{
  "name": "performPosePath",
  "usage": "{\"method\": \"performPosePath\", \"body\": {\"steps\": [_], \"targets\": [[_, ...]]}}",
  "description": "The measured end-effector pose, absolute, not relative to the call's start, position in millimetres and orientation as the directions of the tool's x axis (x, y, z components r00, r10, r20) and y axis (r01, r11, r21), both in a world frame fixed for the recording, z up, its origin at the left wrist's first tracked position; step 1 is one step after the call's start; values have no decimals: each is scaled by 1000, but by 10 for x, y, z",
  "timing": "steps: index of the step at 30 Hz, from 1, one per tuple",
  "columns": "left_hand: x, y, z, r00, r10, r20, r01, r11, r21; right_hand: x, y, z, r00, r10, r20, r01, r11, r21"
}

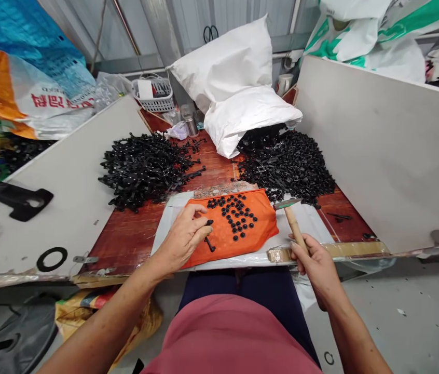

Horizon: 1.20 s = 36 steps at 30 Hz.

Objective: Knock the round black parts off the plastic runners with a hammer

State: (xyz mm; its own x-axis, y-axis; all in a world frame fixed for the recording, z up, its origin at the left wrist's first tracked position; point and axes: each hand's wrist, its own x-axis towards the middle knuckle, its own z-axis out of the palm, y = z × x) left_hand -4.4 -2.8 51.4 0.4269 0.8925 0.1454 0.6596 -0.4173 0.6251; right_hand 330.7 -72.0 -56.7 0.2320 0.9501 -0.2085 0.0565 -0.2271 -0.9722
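My left hand (pixel 184 234) is over the left part of an orange cloth pad (pixel 243 241), its thumb and fingers pinched on a small black plastic part (pixel 209 223). Just below those fingertips, a short black rod-like piece (pixel 209 244) shows on the cloth; whether it joins the held part I cannot tell. Several small round black caps (pixel 238 213) lie spread across the pad. To the right, my right hand (pixel 313 259) is wrapped around the wooden handle of a hammer (pixel 294 223), with its narrow metal head raised near the pad's right edge.
A heap of black plastic pieces (pixel 145 166) stands at the back left. Small black parts (pixel 291 166) spill from a white sack (pixel 238 78) at the back right. Pale boards (pixel 391 156) wall both sides. A grey basket (pixel 156 101) and a metal-bodied bottle (pixel 189 122) stand behind.
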Motion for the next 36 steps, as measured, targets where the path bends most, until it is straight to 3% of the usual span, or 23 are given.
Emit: {"method": "performPosePath", "body": {"steps": [9, 20, 29, 36], "targets": [[113, -129, 284, 489, 872, 13, 706, -405, 581, 3281, -713, -523, 241, 946, -215, 87, -242, -966], [396, 54, -27, 578, 816, -25, 766, -531, 363, 3275, -718, -504, 249, 944, -216, 144, -257, -956], [450, 67, -50, 593, 801, -78, 788, -558, 262, 3286, -722, -532, 247, 947, -203, 180, -251, -951], [415, 112, -26, 593, 792, -147, 787, -531, 314, 3325, -710, -543, 164, 974, -154, 199, -186, -962]]}}
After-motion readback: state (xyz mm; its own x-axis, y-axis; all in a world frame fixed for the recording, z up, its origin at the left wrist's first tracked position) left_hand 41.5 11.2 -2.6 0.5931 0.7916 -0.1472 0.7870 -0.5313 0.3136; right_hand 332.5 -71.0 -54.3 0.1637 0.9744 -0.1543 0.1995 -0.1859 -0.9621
